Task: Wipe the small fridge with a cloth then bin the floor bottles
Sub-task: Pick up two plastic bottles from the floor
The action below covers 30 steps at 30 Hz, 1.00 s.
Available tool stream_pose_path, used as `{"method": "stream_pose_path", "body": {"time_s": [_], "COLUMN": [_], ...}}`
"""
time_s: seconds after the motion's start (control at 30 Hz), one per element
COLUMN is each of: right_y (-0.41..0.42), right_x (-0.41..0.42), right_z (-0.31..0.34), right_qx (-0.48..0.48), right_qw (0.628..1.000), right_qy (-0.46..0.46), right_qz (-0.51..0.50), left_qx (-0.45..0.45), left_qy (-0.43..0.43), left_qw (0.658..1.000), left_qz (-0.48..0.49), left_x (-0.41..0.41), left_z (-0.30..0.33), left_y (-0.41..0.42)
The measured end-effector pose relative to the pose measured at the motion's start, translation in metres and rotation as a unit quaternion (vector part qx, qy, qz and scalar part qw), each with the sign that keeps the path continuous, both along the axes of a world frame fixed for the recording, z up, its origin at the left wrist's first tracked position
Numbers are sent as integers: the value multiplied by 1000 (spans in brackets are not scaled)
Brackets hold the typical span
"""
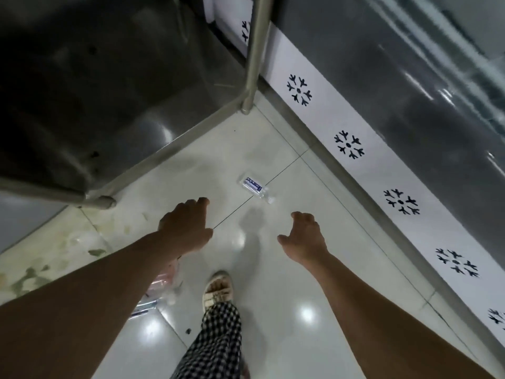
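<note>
A clear plastic bottle with a blue-and-white label (254,187) lies on its side on the pale glossy tiled floor (287,255), a little above the middle of the frame, its neck pointing toward the lower right. Below it, both bare arms reach forward. The left hand (185,225), at centre left, is palm down with its fingers loosely bent and nothing in it; the right hand (303,239), at centre right, is likewise empty, fingers relaxed and slightly curled. Neither touches the bottle, which sits between and just beyond them. Under the left forearm, at lower centre, lie more clear plastic bottles (161,291) (partly hidden, one with a pinkish tint). A dirty white shoe (217,288) and checked trouser leg (216,340) stand at the bottom centre. A steel table's lower shelf (114,99) fills the upper left, and a white panel with black snowflake cut-outs (349,144) runs diagonally down the right.
</note>
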State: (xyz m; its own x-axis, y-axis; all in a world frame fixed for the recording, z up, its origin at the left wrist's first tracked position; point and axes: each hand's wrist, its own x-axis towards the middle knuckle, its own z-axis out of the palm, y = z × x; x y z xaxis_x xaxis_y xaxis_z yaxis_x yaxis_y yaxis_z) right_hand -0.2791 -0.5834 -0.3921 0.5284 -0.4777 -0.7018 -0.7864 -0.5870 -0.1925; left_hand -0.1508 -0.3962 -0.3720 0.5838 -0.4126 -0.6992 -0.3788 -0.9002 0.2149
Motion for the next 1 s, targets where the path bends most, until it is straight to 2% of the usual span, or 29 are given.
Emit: {"method": "stream_pose_path", "body": {"time_s": [0.2,0.4,0.6,0.73,0.87,1.0], "right_y": [-25,-50,-58,-58,-59,-56], "right_x": [61,111,135,136,133,137], "right_z": [-67,-159,-270,-327,-361,-364], "right_qx": [-1,-12,-30,-81,-121,-101], "right_qw": [997,991,979,970,962,974], "right_qy": [10,-5,-9,-21,-19,-11], "right_qz": [71,131,200,228,244,201], "left_qx": [17,21,-5,6,15,14], "left_qy": [19,31,-1,-5,-7,6], "left_qw": [996,984,965,956,947,940], "left_qz": [82,173,261,292,321,342], "left_x": [27,29,20,5,-13,-26], "left_z": [-60,-146,-243,-297,-329,-331], "left_y": [-10,-23,-22,-12,4,14]}}
